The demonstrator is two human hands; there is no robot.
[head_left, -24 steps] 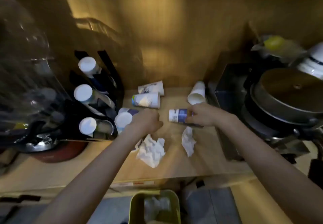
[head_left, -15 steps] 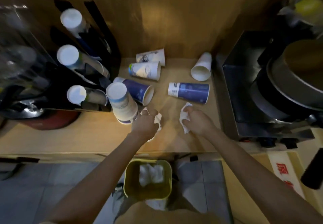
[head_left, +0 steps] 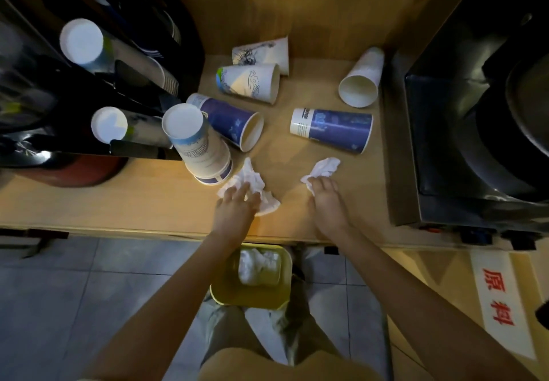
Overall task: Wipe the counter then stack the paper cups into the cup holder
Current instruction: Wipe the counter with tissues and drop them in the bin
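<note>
Loose paper cups, two tissues and the cup holder on your tabletop (head_left: 118, 202).

You have two crumpled white tissues near the front edge: the left tissue (head_left: 255, 183) beside an upside-down cup stack (head_left: 199, 146), the right tissue (head_left: 322, 169) below a dark blue cup (head_left: 332, 129) lying on its side. Another blue cup (head_left: 230, 120) lies tipped against the stack. Two white printed cups (head_left: 249, 83) (head_left: 263, 53) lie near the back wall, and a plain white cup (head_left: 361, 79) lies at the right. The black cup holder (head_left: 133, 146) at the left carries rows of nested cups.

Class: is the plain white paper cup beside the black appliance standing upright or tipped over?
Tipped over. The white paper cup lies on its side on the counter, its open mouth facing the camera.
</note>
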